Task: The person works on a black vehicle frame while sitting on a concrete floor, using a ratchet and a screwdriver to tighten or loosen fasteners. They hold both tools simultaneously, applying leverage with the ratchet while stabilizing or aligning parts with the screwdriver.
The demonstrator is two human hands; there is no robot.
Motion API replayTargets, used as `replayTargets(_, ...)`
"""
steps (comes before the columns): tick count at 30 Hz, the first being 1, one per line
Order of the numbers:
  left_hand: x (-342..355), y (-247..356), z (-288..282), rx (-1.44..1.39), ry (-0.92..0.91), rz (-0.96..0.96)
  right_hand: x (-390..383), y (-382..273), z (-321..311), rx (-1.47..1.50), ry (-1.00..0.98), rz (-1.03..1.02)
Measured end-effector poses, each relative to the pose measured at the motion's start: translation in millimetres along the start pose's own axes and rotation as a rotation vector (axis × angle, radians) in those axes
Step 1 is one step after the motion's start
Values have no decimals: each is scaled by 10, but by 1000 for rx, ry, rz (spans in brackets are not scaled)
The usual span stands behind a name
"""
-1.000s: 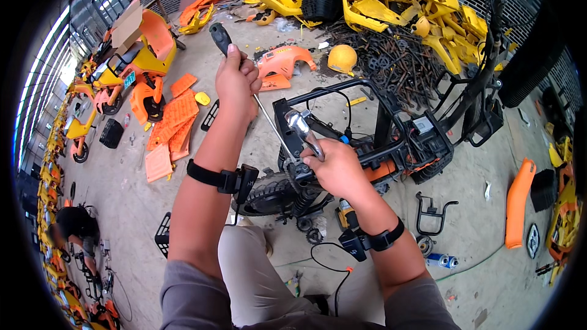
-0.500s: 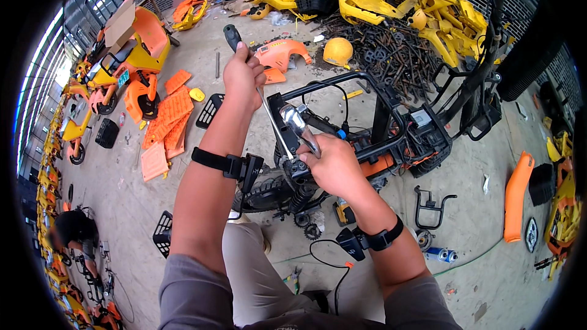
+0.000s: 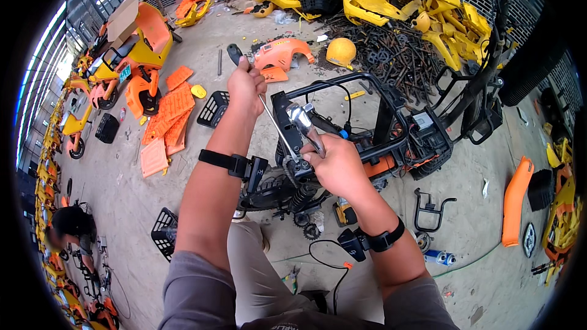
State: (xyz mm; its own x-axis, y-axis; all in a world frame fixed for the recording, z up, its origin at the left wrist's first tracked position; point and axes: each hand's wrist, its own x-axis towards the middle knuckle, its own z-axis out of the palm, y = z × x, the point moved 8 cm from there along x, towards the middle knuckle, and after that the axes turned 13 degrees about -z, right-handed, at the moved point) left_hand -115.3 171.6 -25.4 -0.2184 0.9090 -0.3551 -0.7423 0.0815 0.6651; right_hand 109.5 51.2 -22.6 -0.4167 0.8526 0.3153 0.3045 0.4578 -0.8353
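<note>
My left hand is raised and closed round the black handle of a long screwdriver. Its steel shaft slants down to the rear of a stripped black electric-bike frame, with the tip beside a bracket there. My right hand grips a chrome wrench, head up, close to the shaft. The fingers of this hand rest near the bracket and hide part of it. Below the hands are the rear wheel and a coil-spring shock absorber.
Yellow plastic panels and dark metal parts are heaped at the back. Orange panels and black baskets lie left. A power tool, a black bracket and spray cans lie right. Another person works at far left.
My left hand and the screwdriver handle have shifted slightly right and down. The wrench head has moved a little right. Both hands keep their hold, and the view has shifted slightly.
</note>
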Motion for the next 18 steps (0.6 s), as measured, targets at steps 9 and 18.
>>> replayTargets(9,169,-177,-496,-64,170,-70,-10,0,21,-4,-18,-22)
replayTargets(18,119,62,-976,-76,300,-129,-21,-12,21,13,-16,-39)
